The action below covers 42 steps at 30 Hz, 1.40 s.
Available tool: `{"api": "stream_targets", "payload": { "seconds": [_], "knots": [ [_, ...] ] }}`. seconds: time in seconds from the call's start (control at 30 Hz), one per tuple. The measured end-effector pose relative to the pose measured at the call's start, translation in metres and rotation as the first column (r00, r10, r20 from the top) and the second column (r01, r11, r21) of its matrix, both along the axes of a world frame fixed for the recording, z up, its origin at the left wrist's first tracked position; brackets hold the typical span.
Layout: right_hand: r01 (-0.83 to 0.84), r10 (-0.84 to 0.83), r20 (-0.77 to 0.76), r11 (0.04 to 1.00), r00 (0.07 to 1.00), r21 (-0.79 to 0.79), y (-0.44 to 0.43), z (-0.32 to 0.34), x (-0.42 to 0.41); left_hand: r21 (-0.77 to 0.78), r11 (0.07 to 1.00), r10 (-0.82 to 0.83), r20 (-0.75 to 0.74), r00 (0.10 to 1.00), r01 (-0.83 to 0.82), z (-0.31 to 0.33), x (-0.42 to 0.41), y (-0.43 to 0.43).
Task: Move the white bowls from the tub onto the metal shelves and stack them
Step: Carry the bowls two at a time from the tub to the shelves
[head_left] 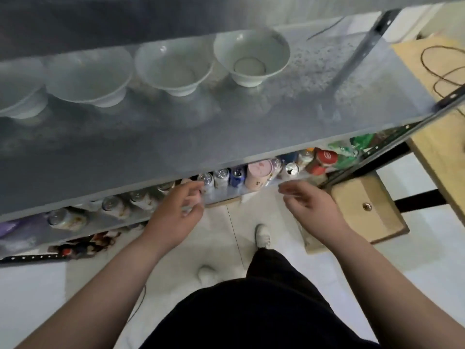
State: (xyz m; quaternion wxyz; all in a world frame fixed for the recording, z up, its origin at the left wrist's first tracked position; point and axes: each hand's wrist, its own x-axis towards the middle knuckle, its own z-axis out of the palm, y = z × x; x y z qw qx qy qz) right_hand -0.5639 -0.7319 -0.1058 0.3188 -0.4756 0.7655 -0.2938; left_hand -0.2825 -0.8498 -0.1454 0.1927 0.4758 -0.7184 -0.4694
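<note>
Several white bowls stand in a row on the grey metal shelf (226,137): one at the right (251,55), one beside it (173,68), another further left (88,79), and one cut off by the left edge (17,96). None is stacked on another. My left hand (176,210) and my right hand (312,206) hang below the shelf's front edge with loosely curled fingers and hold nothing. The tub is out of sight.
Drink cans (221,176) and a red-capped bottle (323,159) fill the lower shelf. A wooden stool (364,210) and a wooden table (442,79) with a cable stand at the right. A black shelf post (372,36) rises at the back right. My feet are on white floor.
</note>
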Motion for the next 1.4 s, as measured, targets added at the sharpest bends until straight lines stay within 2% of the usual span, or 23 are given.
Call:
{"api": "stream_targets", "payload": {
  "seconds": [0.1, 0.47, 0.7, 0.87, 1.03, 1.2, 1.4],
  "knots": [
    [0.105, -0.109, 0.080, 0.993, 0.991, 0.061, 0.054, -0.008, 0.009, 0.101, 0.992, -0.082, 0.026, 0.996, 0.079, -0.006, -0.003, 0.023],
    [0.414, -0.454, 0.182, 0.884, 0.872, 0.216, 0.227, -0.034, 0.019, 0.090, 0.933, -0.358, 0.130, 0.925, 0.348, 0.023, -0.077, 0.069],
    [0.624, -0.661, 0.189, 0.750, 0.727, 0.221, 0.300, -0.034, 0.030, 0.174, 0.800, -0.596, 0.115, 0.795, 0.575, 0.013, -0.106, 0.125],
    [0.840, -0.853, 0.144, 0.520, 0.501, 0.159, 0.337, -0.007, 0.053, 0.216, 0.589, -0.807, 0.106, 0.581, 0.779, 0.006, -0.116, 0.146],
    [0.986, -0.987, 0.074, 0.148, 0.143, 0.072, 0.372, 0.014, 0.125, 0.217, 0.273, -0.961, 0.113, 0.253, 0.937, 0.006, -0.129, 0.155],
    [0.984, -0.984, 0.069, -0.162, -0.167, 0.077, 0.379, 0.007, 0.252, 0.148, 0.013, -0.996, 0.092, -0.001, 0.989, 0.013, -0.130, 0.179],
    [0.892, -0.886, 0.118, -0.436, -0.449, 0.120, 0.373, -0.012, 0.416, 0.114, -0.286, -0.951, 0.091, -0.296, 0.952, 0.025, -0.092, 0.249]
  ]
}}
